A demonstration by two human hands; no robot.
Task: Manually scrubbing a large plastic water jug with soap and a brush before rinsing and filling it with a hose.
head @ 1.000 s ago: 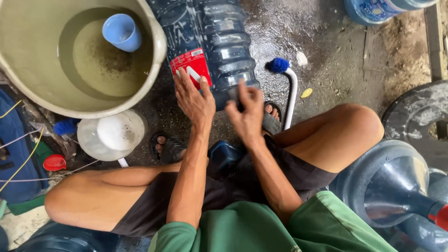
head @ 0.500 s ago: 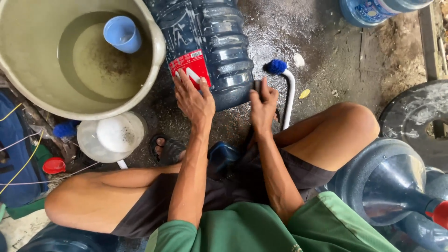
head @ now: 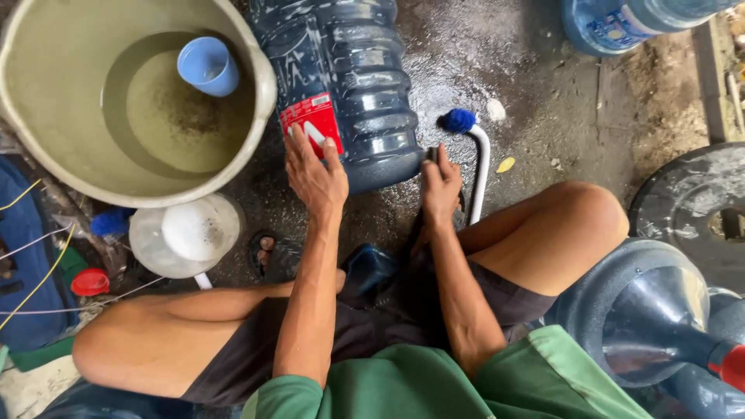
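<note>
A large blue water jug (head: 349,70) with a red label (head: 310,116) lies on its side on the wet concrete in front of me. My left hand (head: 314,174) rests flat on the jug near the label, fingers spread. My right hand (head: 441,186) is down at the jug's bottom rim, beside a brush (head: 479,167) with a white bent handle and a blue head. Its fingertips touch something dark, and I cannot make out whether they grip it. I am squatting with both knees wide.
A big beige basin (head: 15,116) with murky water and a floating blue cup (head: 208,66) stands at the upper left. Below it are a white lidded tub (head: 186,233) and a red cap (head: 91,282). More blue jugs lie at the lower right (head: 644,318) and top right (head: 621,23).
My right hand left the jug's side and dropped right and down to the ground by the brush handle. My left hand stayed on the jug near the label.
</note>
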